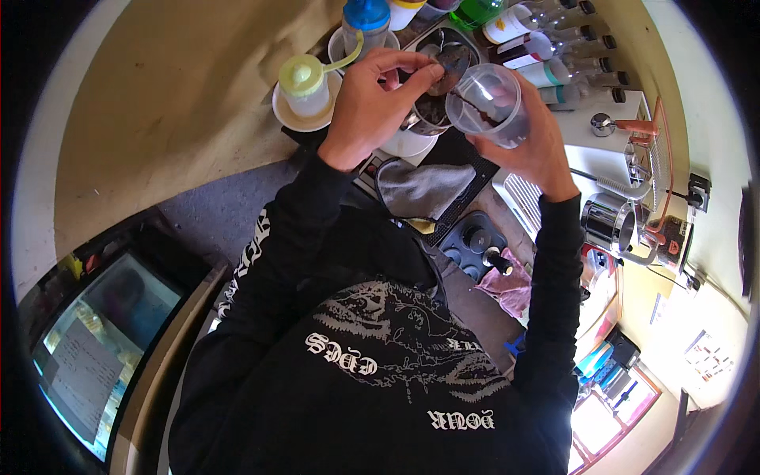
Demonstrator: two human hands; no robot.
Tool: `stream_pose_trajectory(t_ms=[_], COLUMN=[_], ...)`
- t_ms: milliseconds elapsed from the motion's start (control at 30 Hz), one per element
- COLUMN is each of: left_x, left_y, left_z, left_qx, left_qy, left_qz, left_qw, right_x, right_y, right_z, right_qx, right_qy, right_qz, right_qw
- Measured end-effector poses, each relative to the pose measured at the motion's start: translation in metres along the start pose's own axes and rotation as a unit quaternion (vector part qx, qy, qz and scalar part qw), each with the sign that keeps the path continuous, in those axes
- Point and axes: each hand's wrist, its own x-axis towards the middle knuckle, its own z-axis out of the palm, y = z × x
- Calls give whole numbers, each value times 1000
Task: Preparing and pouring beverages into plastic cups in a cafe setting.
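Note:
My left hand (383,98) pinches the edge of a round, dark-stained disc or lid (454,66) between thumb and fingers. In my right hand (534,142) is a clear plastic cup (487,104), tilted, with a streak of dark brown matter along its inside. Below the disc and beside the cup stands a metal container (432,116) with dark contents, on a round white base (409,144). The cup partly hides its right side. A grey cloth (421,187) lies nearer to me on a black mat.
Squeeze bottles with a yellow-green cap (301,77) and a blue cap (365,15) stand at the upper left. Several glass bottles (540,47) line the back right. A white espresso machine (599,145), a steel pitcher (608,222) and a grey tray with a tamper (472,237) are on the right.

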Motion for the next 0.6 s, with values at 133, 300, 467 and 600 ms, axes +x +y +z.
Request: stream_pose_trajectory(t_ms=[133, 300, 467, 600], left_x=[0, 3, 5, 2], left_y=[10, 16, 9, 17], left_z=[1, 3, 5, 2], left_qx=[-4, -15, -37, -17], left_qy=[-2, -3, 14, -2], left_qz=[10, 7, 31, -4], left_qw=[1000, 1000, 999, 1000], right_x=[-7, -14, -20, -25], right_y=[1, 1, 0, 3], right_z=[11, 13, 16, 19], right_qx=[45, 34, 82, 50], right_qy=[44, 66, 85, 101], right_qz=[10, 6, 37, 18], right_qw=[998, 997, 992, 993])
